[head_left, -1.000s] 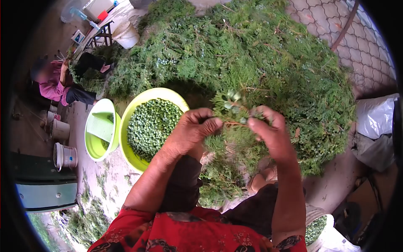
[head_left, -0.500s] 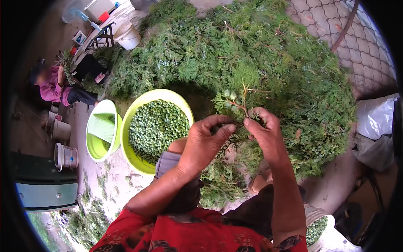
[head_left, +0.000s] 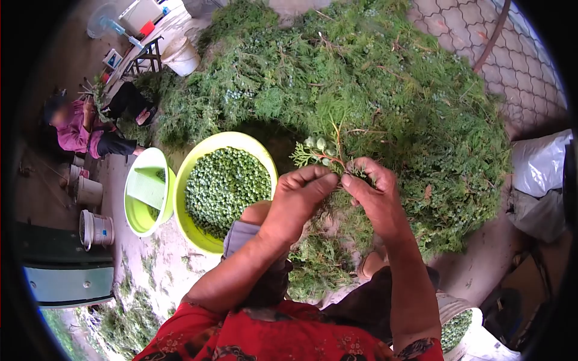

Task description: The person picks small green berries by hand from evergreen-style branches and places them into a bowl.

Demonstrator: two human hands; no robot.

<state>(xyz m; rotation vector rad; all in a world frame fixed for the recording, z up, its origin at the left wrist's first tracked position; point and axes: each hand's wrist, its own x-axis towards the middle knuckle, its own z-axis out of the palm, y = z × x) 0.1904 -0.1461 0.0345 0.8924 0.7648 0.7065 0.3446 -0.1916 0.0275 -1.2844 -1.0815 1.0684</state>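
Between my hands is a green conifer sprig [head_left: 337, 141] with a reddish stem and a small cluster of pale green cones on its left side. My left hand [head_left: 304, 195] is closed, thumb and index finger pinched at the sprig's base. My right hand [head_left: 376, 192] is closed on the lower stem, its thumb almost touching the left thumb. To the left of my left hand stands a yellow-green basin [head_left: 180, 213] full of loose green cones [head_left: 226, 186]. A large heap of conifer branches [head_left: 385, 96] lies beyond and around the hands.
A second yellow-green basin [head_left: 141, 228] with a grated insert stands farther left. Another person [head_left: 81, 129] sits at the upper left, holding branches. A white bucket [head_left: 180, 57] is by the heap; a container of cones [head_left: 454, 334] is at lower right, plastic sacks [head_left: 542, 174] at right.
My hands have come closer together around the stem. The sprig's cone cluster has shifted left and slightly down, and more of its leafy tip shows on the left.
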